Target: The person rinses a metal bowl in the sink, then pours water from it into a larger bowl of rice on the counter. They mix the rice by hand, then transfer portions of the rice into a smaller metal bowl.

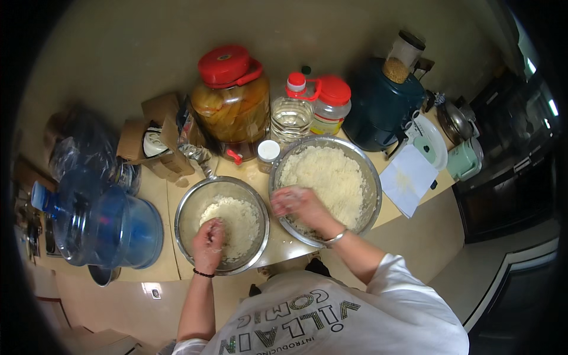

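My left hand is over the smaller steel bowl, its fingers curled. White crumbly, floury mixture lies in that bowl, and bits of it cling to my skin. A dark bead bracelet is on my left wrist. My right hand is over the left side of the larger steel bowl, blurred and coated with flour. This bowl is heaped with pale yellow, crumbly, grain-like mixture. Whether either hand holds any of the mixture is hidden by the bent fingers.
Behind the bowls stand a red-lidded glass jar, a plastic liquid bottle, a red-lidded tub and a small white-capped jar. A dark green appliance and white paper are right; a blue water jug lies left, near a cardboard box.
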`<state>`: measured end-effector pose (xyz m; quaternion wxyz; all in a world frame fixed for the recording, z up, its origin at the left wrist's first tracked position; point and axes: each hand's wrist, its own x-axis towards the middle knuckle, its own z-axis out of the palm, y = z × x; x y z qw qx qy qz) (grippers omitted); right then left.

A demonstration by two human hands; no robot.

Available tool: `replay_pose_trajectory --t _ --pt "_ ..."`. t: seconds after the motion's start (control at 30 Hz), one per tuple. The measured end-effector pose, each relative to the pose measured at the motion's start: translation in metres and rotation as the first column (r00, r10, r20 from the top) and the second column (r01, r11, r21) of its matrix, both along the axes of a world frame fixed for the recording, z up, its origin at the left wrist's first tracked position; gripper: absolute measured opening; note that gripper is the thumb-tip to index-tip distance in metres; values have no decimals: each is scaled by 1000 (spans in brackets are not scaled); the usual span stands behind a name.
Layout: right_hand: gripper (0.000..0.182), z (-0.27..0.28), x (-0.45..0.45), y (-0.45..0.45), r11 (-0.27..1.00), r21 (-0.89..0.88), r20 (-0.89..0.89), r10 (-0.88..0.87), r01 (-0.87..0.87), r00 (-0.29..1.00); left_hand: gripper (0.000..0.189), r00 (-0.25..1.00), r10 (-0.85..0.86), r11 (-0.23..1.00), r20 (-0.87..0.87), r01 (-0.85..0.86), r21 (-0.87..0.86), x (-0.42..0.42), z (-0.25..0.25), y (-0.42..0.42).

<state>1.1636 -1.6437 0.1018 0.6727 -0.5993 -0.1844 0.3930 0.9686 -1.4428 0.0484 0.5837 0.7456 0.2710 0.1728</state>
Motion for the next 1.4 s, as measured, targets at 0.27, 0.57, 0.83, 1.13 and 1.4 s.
replay_pose_trajectory --t 0.27,0.57,0.83,1.13,1.4 --pt "19 -52 128 -72 905 -211 673 -140 369 726 31 943 -333 942 31 330 62 134 23 -110" --pt "28 -76 96 -92 896 -445 854 421 9 307 49 920 -286 713 -267 390 582 207 -40 -137" --pt "30 -72 97 -124 866 -448 812 291 222 506 48 939 -126 788 -320 291 542 182 -18 -172" --pt "31 -107 56 -72 919 -66 -213 -394 389 894 37 980 196 847 -45 -192 -496 209 -74 -209" --pt "34 -70 48 -73 843 79 -460 -442 531 770 34 969 217 923 119 -164 -347 205 -44 -224"
